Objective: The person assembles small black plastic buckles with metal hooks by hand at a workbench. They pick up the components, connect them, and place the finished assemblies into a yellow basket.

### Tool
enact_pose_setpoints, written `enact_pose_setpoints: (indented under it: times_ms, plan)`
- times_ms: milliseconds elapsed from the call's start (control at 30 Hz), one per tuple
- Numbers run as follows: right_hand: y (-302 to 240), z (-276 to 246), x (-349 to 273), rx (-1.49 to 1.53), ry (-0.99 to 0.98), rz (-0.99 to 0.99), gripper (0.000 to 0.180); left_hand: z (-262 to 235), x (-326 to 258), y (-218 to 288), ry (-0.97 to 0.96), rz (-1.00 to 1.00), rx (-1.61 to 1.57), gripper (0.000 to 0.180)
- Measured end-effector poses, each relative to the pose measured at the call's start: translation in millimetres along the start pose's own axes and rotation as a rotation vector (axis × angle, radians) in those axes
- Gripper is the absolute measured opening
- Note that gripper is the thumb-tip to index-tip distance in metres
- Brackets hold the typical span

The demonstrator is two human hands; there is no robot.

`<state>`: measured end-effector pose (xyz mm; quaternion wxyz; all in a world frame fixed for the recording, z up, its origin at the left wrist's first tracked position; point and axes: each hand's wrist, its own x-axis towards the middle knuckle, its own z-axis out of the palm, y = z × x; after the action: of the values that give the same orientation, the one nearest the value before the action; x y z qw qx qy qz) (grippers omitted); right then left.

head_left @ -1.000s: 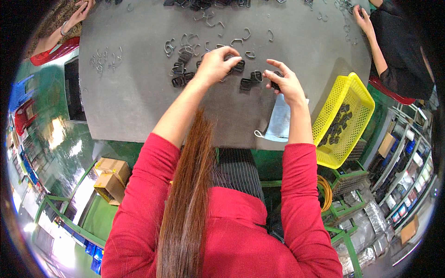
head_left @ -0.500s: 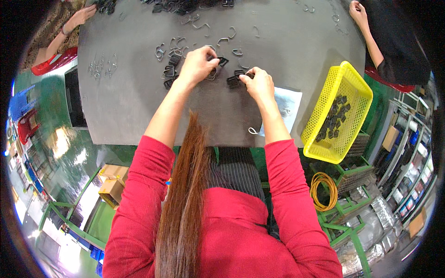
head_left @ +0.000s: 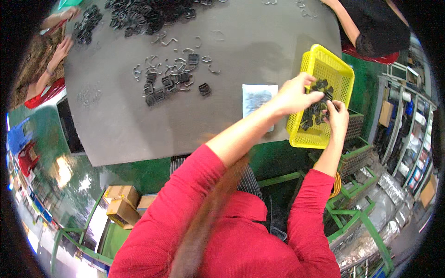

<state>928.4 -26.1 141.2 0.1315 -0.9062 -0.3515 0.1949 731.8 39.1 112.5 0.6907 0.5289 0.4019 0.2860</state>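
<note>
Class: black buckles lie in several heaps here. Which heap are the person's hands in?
The heap inside the yellow basket at the table's right edge; both hands reach there, unlike the loose table heaps.

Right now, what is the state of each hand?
Left hand: over the yellow basket, grip cannot be told.
Right hand: inside the basket, grip cannot be told.
</note>
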Motion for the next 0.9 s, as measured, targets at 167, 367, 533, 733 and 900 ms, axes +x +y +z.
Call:
enact_pose_setpoints:
  times_ms: [167,367,533,733,900]
  plan:
    - [-38.7,42.8,-20.5,-0.162,0.440,-0.570,0.029,-87.9,-8.7,-36.5,0.388,0.249,0.436,0.033]
    - [-130.4,194.2,-124.0,0.021,-0.222,-0.695,0.031,-208.3,-36.7,-99.1,0.829,-0.154,1.119,0.038]
    - [-150.9,255.6,-139.9,0.003,-0.306,-0.834,0.036,-239.5,-37.1,-97.1,0.622,0.050,0.785,0.033]
    - [-159.0,238.2,-95.9,0.753,-1.122,-0.036,0.023,-310.0,-125.8,-78.1,0.580,-0.272,-0.239,0.027]
    - [-220.1,253.4,-132.0,-0.183,-0.485,-0.596,0.042,-281.3,-126.4,-93.0,0.609,-0.419,0.815,0.038]
